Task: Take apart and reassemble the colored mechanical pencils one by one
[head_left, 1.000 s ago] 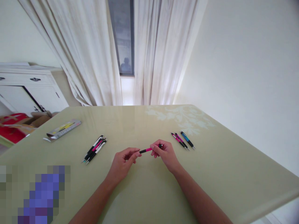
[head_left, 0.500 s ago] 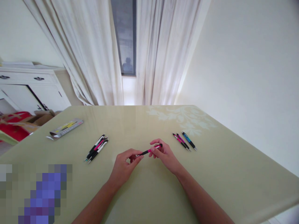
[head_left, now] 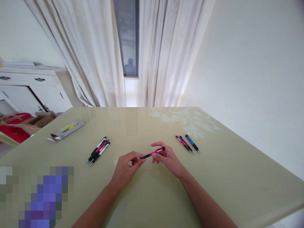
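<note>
Pink pen (head_left: 149,155) is in the air above the surface (head_left: 152,196), btwn both hands, tilted w/ its dark end low at L & clip end up at R. L grip (head_left: 127,163) pinches the lower end btwn thumb & forefinger; the tip itself is mostly hidden there. R grip (head_left: 167,156) is loose-ish: thumb on the pink barrel, forefinger lifted & spread, other fingers curled below (can't tell if they press the barrel or just sit under it). To handle it well, IMO: let L pinch carry the hold, firm but not squeezing, b/c a slim barrel prob. rolls easily; R thumb light, w/ a fingertip set opposite before any push or turn. Work along the pen's axis, no sideways bending. Stay mid-surface, clear of the pen bunch (head_left: 101,148) on L & the three pens (head_left: 186,145) on R, so nothing gets knocked.
</note>
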Available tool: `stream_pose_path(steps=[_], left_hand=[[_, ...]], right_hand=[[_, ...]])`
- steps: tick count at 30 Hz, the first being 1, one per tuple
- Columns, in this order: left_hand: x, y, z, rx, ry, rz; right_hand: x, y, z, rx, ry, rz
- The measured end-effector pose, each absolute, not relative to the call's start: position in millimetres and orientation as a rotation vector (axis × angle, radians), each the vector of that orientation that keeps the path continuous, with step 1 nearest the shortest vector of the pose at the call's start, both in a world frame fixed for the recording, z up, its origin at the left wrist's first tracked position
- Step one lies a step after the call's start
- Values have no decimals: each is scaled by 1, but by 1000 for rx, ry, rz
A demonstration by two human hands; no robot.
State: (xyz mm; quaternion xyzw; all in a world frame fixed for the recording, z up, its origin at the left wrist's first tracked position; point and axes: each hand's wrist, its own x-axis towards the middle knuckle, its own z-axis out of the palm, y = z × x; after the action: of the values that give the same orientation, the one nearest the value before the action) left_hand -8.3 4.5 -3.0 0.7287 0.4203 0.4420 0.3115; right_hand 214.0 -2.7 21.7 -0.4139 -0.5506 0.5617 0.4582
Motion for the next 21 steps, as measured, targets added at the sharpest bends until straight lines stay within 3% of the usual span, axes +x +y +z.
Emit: stream_pose_path(steps=[6,9,15,18,21], left_hand=[[-4,1,-2,1941,1120,1122],[-5,3,0,1971,1123,1087],[-46,31,-1,2176,1670,1011],[-75,42,-2,2321,2127,800],[-92,44,-3,2280,2400,550]], right_hand=[[207,-4,20,-909,-1400,1455],[204,1,14,-985,-1471,1335],[260,22,17,-1338,-1285,730],[309,28,20,-1697,-1296,290],[347,29,16,-2016,-1281,61]])
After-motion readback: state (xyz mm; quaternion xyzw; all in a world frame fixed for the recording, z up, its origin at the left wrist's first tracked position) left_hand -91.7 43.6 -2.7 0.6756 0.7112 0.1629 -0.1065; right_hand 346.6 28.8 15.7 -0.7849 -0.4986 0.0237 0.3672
